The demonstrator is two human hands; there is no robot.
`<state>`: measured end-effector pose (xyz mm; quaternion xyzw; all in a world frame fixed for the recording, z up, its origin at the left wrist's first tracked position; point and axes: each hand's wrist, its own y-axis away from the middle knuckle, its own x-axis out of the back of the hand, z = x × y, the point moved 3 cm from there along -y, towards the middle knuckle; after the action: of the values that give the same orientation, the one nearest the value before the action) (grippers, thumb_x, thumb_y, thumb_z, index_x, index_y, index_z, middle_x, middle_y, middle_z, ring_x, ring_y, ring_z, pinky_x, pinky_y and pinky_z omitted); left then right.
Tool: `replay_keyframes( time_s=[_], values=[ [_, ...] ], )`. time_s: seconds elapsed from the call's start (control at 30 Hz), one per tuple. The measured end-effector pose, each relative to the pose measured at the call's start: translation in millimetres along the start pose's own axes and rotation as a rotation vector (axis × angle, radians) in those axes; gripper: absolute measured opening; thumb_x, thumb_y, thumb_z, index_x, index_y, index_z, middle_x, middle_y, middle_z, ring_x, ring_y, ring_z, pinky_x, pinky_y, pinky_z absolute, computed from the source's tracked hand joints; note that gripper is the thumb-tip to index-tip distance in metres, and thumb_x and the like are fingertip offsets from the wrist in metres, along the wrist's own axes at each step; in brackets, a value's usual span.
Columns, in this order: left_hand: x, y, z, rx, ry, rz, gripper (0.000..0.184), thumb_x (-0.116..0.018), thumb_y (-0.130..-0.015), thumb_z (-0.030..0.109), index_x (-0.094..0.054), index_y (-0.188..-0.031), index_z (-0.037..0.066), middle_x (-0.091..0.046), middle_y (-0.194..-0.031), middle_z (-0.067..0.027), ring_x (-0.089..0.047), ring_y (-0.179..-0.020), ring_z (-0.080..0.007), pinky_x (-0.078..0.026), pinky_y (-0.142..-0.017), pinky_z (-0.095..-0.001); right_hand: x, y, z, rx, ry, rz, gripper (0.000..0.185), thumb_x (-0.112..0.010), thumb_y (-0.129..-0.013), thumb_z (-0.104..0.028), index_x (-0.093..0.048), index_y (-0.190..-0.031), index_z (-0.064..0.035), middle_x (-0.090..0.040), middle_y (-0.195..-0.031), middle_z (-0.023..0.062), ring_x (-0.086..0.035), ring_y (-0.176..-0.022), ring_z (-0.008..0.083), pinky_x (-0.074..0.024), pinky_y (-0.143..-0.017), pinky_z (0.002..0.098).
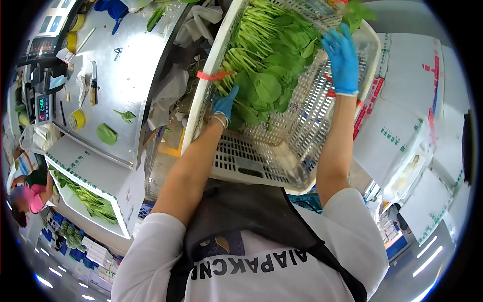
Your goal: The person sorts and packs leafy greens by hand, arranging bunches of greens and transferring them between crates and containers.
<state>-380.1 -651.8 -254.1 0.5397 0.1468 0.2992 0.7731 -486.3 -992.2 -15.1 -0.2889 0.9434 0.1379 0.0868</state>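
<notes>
leafy greens lie in the crate, right of the table.

A produce-packing area; a digital scale, metal table and crated greens show it.

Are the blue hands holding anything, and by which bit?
I can't tell for sure. The left hand is at the edge of the leafy greens, partly hidden. The right hand is by a blurry leaf; no grip shows clearly.
</notes>
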Motion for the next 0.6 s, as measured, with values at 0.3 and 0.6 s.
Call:
replay_keyframes(
  time_s=[0.3, 0.6],
  values=[
    [-5, 28, 41, -0.329, 0.093, 0.170, 0.072, -0.071, -0.086, 0.042, -0.052, -0.136, -0.006, -0.050, -0.143, -0.0186, -0.051, -0.127, -0.0259, -0.041, -0.105, -0.0339, -93, 32, 201, -0.119, 1.382, -0.239, 0.088, -0.075, -0.079, -0.050, -0.041, -0.146, -0.0030, -0.053, -0.133, 0.0253, -0.054, -0.117, 0.0409, -0.0465, -0.098, 0.0472],
    [-9, 54, -4, -0.190, 0.366, -0.274, 0.061, -0.074, -0.086, 0.028, -0.054, -0.138, 0.003, -0.056, -0.137, -0.0080, -0.052, -0.122, -0.0195, -0.040, -0.103, -0.0312, -89, 109, 216, -0.211, 1.411, -0.518, 0.058, -0.070, -0.083, -0.033, -0.057, -0.134, -0.0082, -0.052, -0.129, 0.0244, -0.052, -0.115, 0.0430, -0.0448, -0.098, 0.0491]
  ],
)
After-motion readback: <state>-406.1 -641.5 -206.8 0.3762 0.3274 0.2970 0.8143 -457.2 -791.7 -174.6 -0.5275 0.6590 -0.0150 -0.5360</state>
